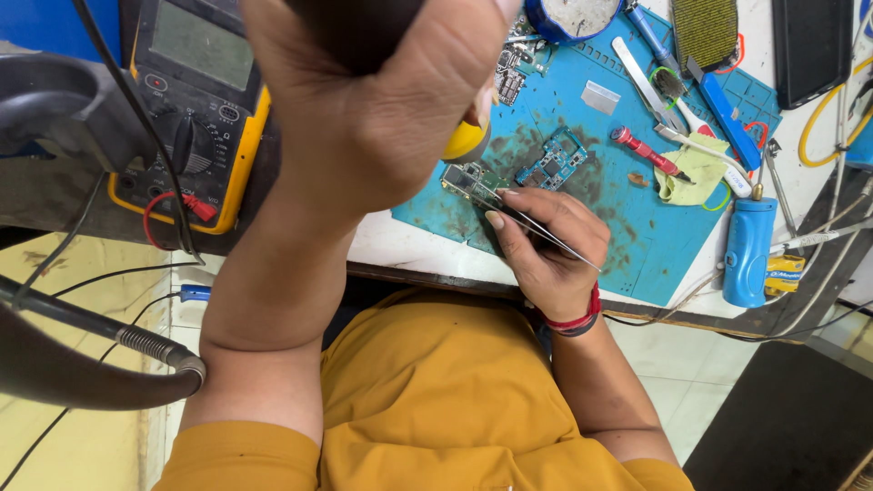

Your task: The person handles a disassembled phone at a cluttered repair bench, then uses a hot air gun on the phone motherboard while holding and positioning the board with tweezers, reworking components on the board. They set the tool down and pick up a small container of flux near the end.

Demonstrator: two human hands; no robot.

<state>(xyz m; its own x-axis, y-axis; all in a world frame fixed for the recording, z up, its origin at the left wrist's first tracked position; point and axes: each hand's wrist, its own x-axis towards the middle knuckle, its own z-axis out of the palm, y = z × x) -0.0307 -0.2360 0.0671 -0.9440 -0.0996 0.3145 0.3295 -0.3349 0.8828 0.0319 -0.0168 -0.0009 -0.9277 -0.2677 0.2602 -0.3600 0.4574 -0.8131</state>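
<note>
- Our right hand (550,250) is pinching tweezers (536,227) between thumb and fingers, closed firmly round them, with the tips reaching a small green board (466,179) at the near left of the blue mat (627,245).
- Our left hand (382,100) is rising close to the camera, curled shut round something dark at the top; a yellow part (466,141) is showing below it, and we cannot tell what the tool is.
- To do this well, we judge we should be keeping the right wrist resting on the mat edge, holding the tweezers low and steady, and pressing the board lightly so it is not sliding.
- Just beside it a second board (553,162), blue-green, is lying on the mat, near enough to be nudged by the tweezers.
- Further right a red screwdriver (644,150), a yellow cloth (698,171) and a blue cylinder (749,250) are lying well apart from the work.
- At the left a multimeter (195,100) with a yellow case is sitting, with its leads trailing toward us.
- What is getting in our way: the raised left forearm is blocking much of our view of the mat's left side, and a dark hose (82,364) is crossing the lower left.
</note>
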